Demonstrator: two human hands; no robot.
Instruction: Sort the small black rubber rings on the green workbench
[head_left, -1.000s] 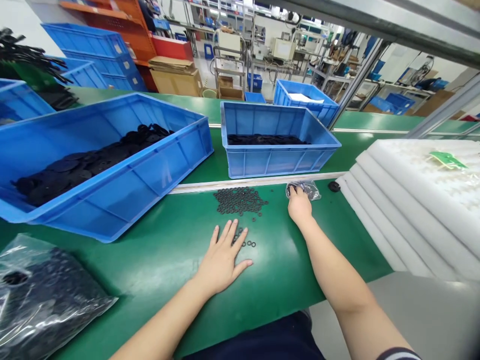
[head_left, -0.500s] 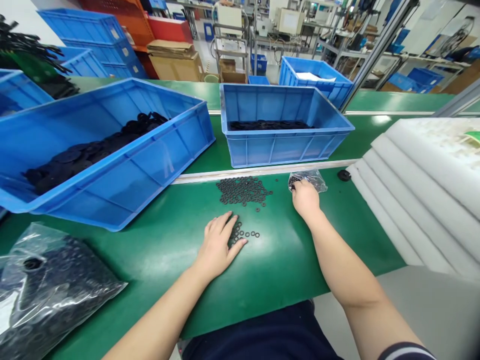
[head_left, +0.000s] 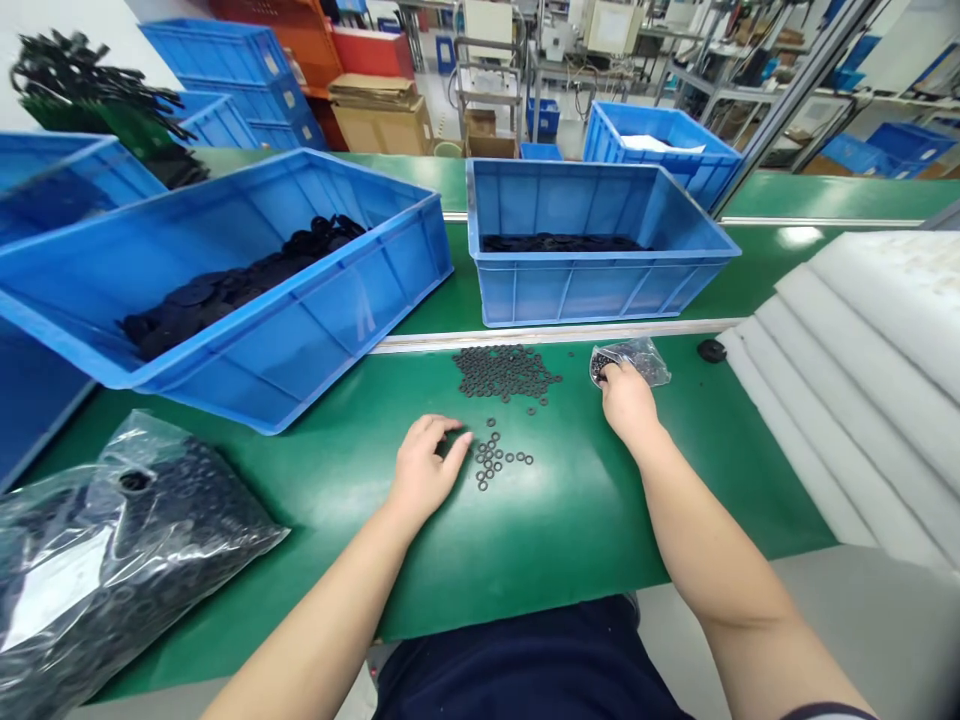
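Observation:
Several small black rings (head_left: 490, 460) lie loose on the green table (head_left: 555, 530). Just left of them is my left hand (head_left: 427, 462), fingers curled and thumb apart, holding nothing. A larger patch of black rings (head_left: 504, 371) lies farther back, near the pale strip. My right hand (head_left: 626, 393) is at the mouth of a small clear plastic bag (head_left: 646, 358) with dark small parts inside. Its fingertips are partly inside the bag, so what they pinch is hidden.
Two blue bins (head_left: 360, 290) (head_left: 600, 285) with black parts stand behind. A large clear bag of black rings (head_left: 172, 540) lies left. Stacked white foam sheets (head_left: 832, 370) are at right, beside a black round part (head_left: 711, 350).
My left hand has moved left off the small ring group, uncovering more rings, and its fingers have curled. My right hand stays at the small bag. The view has shifted slightly.

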